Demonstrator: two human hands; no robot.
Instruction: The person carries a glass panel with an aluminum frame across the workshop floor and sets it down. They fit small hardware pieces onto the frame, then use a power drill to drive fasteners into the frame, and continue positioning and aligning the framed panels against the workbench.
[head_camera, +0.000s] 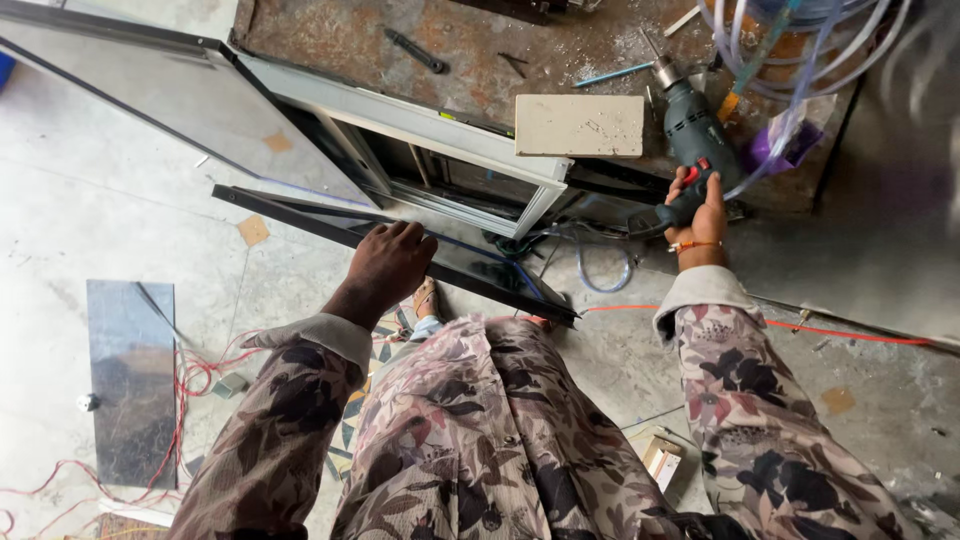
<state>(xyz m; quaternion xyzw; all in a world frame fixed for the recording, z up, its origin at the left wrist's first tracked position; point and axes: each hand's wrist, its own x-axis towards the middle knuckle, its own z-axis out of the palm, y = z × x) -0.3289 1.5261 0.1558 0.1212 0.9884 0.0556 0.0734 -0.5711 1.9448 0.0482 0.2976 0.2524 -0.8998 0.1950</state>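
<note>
A rusty bench (400, 40) is seen at the far side, with a pale aluminium window frame (420, 135) leaned against its near edge. A long dark glass strip (300, 215) is steadied across the frame by the left hand (390, 262), laid flat on it with fingers curled over. A green power drill (692, 135) is gripped firmly by the right hand (700, 210), bit pointing far. The strip could probably be slid or cracked if that light hold were jolted; the orange cable (850, 333) underfoot could be snagged.
</note>
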